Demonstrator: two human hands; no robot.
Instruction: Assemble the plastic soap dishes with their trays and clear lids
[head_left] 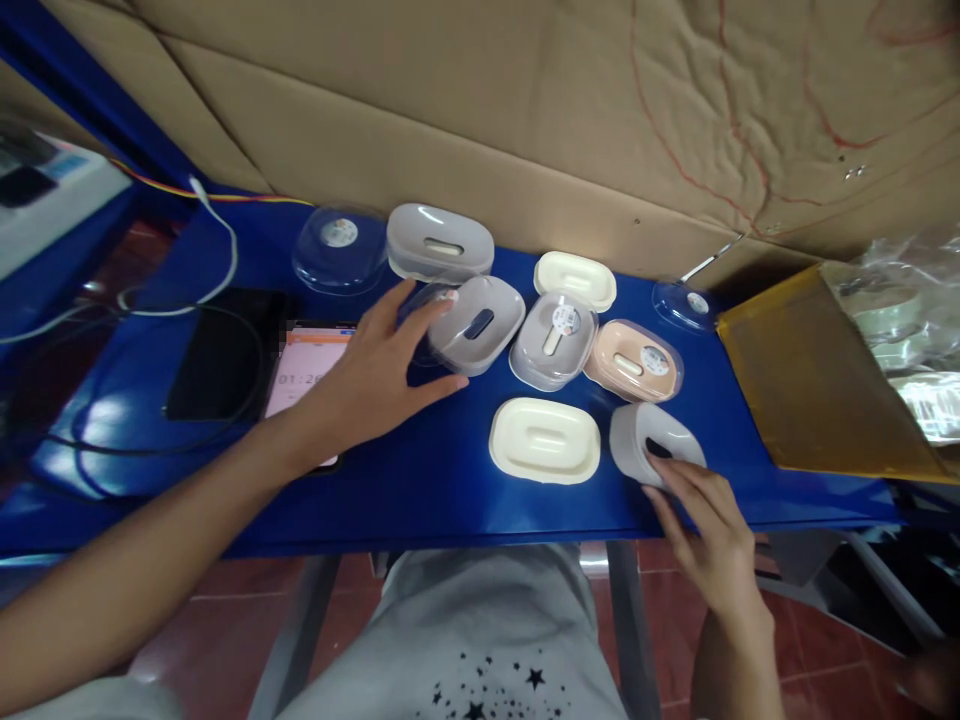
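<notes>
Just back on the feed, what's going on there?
A person's right hand is on a grey dish at the near right of the blue table. The open left hand is beside another grey dish and a clear lid. Farther back, a lidded grey dish and a lidded peach dish stand side by side.

smooth plastic dishes (441, 230), glossy clear lid (337, 258), matt cardboard panel (465, 110)
</notes>
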